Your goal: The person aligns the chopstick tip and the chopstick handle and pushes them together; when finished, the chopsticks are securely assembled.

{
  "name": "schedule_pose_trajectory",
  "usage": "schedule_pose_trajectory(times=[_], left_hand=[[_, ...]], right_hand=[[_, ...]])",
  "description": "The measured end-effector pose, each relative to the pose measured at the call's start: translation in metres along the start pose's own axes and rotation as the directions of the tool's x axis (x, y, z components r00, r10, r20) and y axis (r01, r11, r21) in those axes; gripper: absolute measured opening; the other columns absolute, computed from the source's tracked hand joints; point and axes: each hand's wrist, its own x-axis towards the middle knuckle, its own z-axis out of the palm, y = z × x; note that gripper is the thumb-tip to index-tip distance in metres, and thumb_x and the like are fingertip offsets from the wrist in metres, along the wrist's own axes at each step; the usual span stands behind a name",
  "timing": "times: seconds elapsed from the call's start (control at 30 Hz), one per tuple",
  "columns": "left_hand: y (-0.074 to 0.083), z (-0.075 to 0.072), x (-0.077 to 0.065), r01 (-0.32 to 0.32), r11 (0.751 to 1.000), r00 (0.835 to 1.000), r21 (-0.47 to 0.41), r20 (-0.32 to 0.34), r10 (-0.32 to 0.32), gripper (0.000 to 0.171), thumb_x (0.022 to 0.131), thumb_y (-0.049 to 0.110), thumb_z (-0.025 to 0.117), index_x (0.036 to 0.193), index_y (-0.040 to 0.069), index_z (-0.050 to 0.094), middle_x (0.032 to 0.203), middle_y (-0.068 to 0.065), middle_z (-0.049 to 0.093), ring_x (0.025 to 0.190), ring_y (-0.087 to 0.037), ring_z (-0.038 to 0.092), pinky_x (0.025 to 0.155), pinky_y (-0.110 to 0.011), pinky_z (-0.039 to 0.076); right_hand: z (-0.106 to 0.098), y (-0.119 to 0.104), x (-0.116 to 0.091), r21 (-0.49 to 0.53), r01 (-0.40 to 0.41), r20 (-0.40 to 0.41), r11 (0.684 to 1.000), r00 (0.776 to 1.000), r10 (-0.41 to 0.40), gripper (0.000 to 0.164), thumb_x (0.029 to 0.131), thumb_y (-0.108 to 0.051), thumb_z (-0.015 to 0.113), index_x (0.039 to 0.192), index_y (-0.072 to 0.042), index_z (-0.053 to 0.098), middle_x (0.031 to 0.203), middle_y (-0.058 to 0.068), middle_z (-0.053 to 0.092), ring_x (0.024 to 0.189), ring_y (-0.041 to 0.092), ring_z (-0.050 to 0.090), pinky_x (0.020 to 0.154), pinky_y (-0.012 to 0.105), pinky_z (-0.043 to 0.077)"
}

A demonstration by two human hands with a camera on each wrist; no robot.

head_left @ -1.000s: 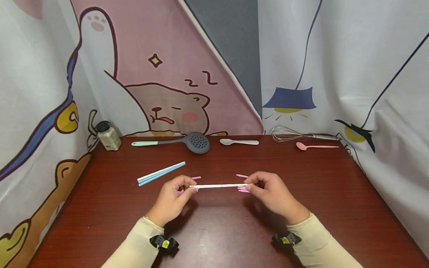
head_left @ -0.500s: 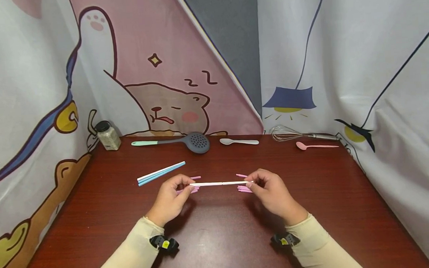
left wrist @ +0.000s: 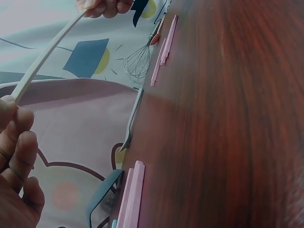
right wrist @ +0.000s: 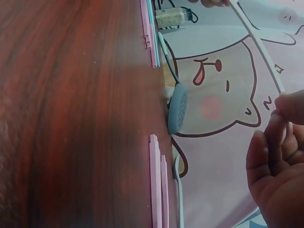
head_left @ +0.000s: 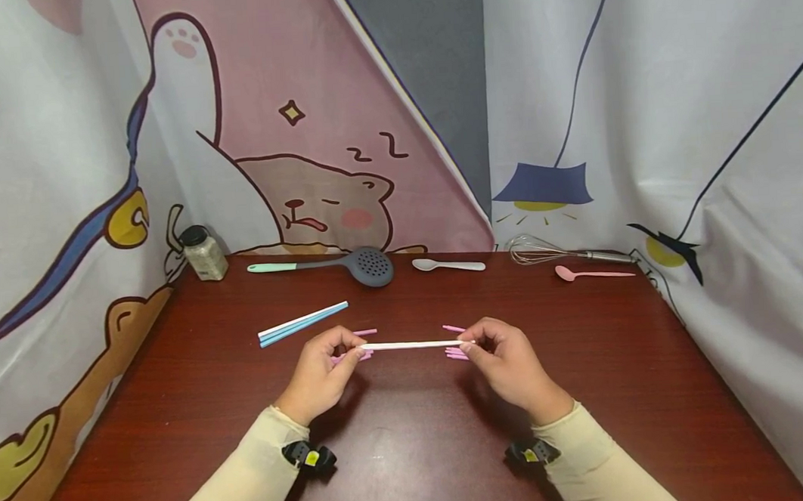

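A slim white stick (head_left: 413, 345), straight and level, is held above the table between both hands. My left hand (head_left: 326, 372) pinches its left end between thumb and fingers. At the opposite end, my right hand (head_left: 513, 366) has the same pinch. The left wrist view shows the white stick (left wrist: 50, 50) well off the tabletop, running from one hand to the other. Pink sticks lie on the table beyond each hand: the left group (left wrist: 133, 194) and the right group (right wrist: 156, 180), both partly hidden behind the hands in the head view.
White and blue sticks (head_left: 303, 325) lie at back left. Along the table's rear edge are a jar with a black lid (head_left: 204, 253), a slotted turner (head_left: 370, 267), a pale spoon (head_left: 447, 265), a whisk (head_left: 538, 250) and a pink spoon (head_left: 593, 273). Printed curtains surround the table.
Both hands keep their pinch on the white stick, with only slight shifts. A fine seam seen at its middle earlier no longer shows.
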Motion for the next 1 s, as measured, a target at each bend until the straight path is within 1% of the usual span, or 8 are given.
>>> schedule_pose_trajectory(times=[0.17,0.37,0.5,0.6,0.67,0.73,0.9,1.0], left_hand=[[-0.002,-0.001,0.000,-0.020,1.000,1.000,-0.005,0.012,0.020,0.008,0.094,-0.008,0.071,0.093,-0.001,0.070,0.089,-0.015,0.073,0.077,-0.003,0.062,0.065,-0.020,0.053],[-0.007,-0.012,0.005,-0.017,0.997,1.000,0.070,0.024,0.016,0.008,0.097,-0.002,0.071,0.096,0.006,0.070,0.091,-0.007,0.072,0.079,-0.008,0.059,0.068,-0.025,0.050],[-0.023,-0.028,0.010,0.042,0.997,0.999,0.060,-0.020,-0.041,0.002,0.098,0.000,0.071,0.099,0.001,0.070,0.092,-0.009,0.071,0.078,-0.008,0.055,0.068,-0.024,0.047],[-0.039,-0.047,0.013,0.095,0.992,0.990,0.082,-0.108,-0.085,0.004,0.098,0.002,0.071,0.100,-0.002,0.071,0.090,-0.010,0.069,0.078,-0.008,0.055,0.068,-0.022,0.046],[-0.049,-0.060,0.015,0.141,0.983,0.977,0.115,-0.179,-0.119,0.004,0.098,0.002,0.071,0.100,-0.001,0.072,0.090,-0.011,0.068,0.078,-0.008,0.055,0.069,-0.021,0.045],[-0.058,-0.072,0.016,0.200,0.967,0.955,0.157,-0.251,-0.157,0.003,0.098,0.002,0.071,0.100,0.000,0.073,0.090,-0.013,0.069,0.079,-0.008,0.055,0.069,-0.019,0.044],[-0.073,-0.094,0.017,0.356,0.903,0.892,0.242,-0.377,-0.250,0.006,0.100,0.004,0.070,0.102,0.000,0.074,0.097,-0.016,0.073,0.086,-0.012,0.058,0.076,-0.020,0.042],[-0.079,-0.103,0.017,0.435,0.859,0.858,0.270,-0.414,-0.305,0.009,0.101,0.007,0.069,0.103,0.001,0.074,0.100,-0.019,0.072,0.092,-0.021,0.059,0.081,-0.028,0.042]], right_hand=[[0.001,0.001,0.000,-0.010,0.005,-0.015,1.000,1.000,-0.005,0.015,0.092,0.007,0.073,0.092,-0.008,0.075,0.081,0.003,0.069,0.070,0.009,0.058,0.060,0.025,0.049],[-0.003,-0.002,0.003,0.003,-0.028,0.019,1.000,0.999,0.028,0.007,0.094,0.002,0.074,0.100,-0.003,0.076,0.081,0.003,0.068,0.072,0.009,0.059,0.063,0.024,0.049],[-0.006,-0.001,0.005,0.006,-0.064,0.002,0.998,0.998,0.064,0.010,0.094,-0.001,0.076,0.104,-0.001,0.076,0.080,0.003,0.063,0.070,0.010,0.056,0.060,0.023,0.047],[-0.007,0.001,0.006,0.018,-0.084,-0.004,0.996,0.996,0.084,0.012,0.094,-0.001,0.076,0.105,0.001,0.075,0.080,0.003,0.062,0.070,0.010,0.055,0.060,0.023,0.046],[-0.007,0.003,0.006,0.020,-0.087,-0.003,0.996,0.996,0.087,0.012,0.094,-0.002,0.076,0.106,0.003,0.075,0.080,0.003,0.063,0.071,0.010,0.056,0.061,0.024,0.046],[-0.008,0.006,0.007,0.019,-0.084,-0.002,0.996,0.996,0.084,0.014,0.094,-0.001,0.076,0.106,0.005,0.075,0.080,0.003,0.063,0.071,0.011,0.056,0.061,0.024,0.046],[-0.009,0.010,0.007,0.014,-0.083,-0.006,0.996,0.997,0.083,0.014,0.094,-0.002,0.076,0.106,0.005,0.074,0.081,0.003,0.063,0.070,0.011,0.056,0.061,0.024,0.047],[-0.009,0.011,0.008,0.014,-0.091,-0.005,0.996,0.996,0.091,0.014,0.094,-0.002,0.076,0.106,0.005,0.074,0.081,0.003,0.063,0.070,0.011,0.056,0.062,0.024,0.047]])
